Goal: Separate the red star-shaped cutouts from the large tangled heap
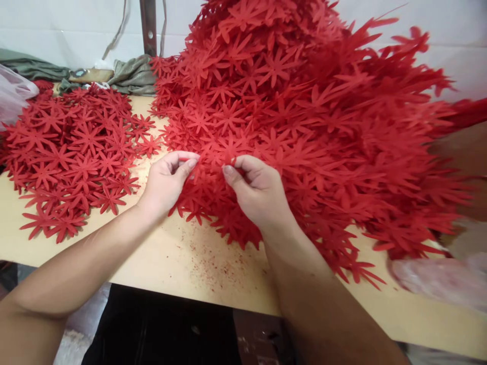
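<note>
Red heap (266,111): lies on the table (152,253)
Left hand (163,180): thumb and forefinger pinch a red piece (185,159)
Right hand (262,190): curled (what it pinches, I cannot tell)

It looks like a small workshop to me: a pale yellow, flat-topped table (160,258) against a white tiled wall (76,20) carries a towering heap of red, many-petalled flower shapes (262,96) and a lower red heap (76,152), with reddish crumbs (220,268) strewn along its front.
</note>
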A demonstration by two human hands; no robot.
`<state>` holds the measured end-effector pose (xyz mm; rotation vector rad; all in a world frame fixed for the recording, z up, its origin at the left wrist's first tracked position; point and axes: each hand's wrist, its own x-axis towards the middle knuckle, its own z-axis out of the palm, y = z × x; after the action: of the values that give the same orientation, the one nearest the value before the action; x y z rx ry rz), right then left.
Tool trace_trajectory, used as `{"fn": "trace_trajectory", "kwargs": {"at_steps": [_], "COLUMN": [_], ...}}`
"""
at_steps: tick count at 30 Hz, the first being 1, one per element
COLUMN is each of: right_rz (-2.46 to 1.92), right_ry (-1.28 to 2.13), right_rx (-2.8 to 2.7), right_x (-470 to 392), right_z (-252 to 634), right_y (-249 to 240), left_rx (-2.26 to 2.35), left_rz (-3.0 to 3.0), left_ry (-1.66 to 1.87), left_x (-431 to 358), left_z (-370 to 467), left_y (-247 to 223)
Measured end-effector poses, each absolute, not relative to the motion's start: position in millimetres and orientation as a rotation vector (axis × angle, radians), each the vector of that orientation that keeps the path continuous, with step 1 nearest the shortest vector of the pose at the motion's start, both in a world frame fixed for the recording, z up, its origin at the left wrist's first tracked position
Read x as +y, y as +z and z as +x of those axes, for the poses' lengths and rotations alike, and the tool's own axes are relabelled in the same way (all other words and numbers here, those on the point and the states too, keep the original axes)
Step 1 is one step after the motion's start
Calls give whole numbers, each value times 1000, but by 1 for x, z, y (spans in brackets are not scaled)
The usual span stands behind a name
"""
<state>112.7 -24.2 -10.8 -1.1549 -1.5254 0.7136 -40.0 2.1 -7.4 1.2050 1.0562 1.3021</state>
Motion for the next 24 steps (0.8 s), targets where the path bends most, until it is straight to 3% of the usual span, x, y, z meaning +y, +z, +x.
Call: {"fn": "trace_trajectory", "kwargs": {"at_steps": [6,10,17,19,24], "right_rz": [-1300,-1218,-1427,-1353,-1238], "right_ry": [358,346,-157,-115,384], "right_rx": [-1198,-946,-1341,-1507,-1803], "right_x": [-18,-8,-15,-21,-30], "right_z": [128,145,152,141,110], "right_y": [-6,-9,-9,-7,-10], "left_rx": [1035,1015,952,946,888], "left_rz": [1223,1243,1261,1259,1312], "left_ry": [1288,1255,1181,1177,1126], "left_x": [6,7,1,-1,-6], "left_z": [-43,-46,-39,-37,-34], "left_y": [-12,-14,-17,-18,-18]}}
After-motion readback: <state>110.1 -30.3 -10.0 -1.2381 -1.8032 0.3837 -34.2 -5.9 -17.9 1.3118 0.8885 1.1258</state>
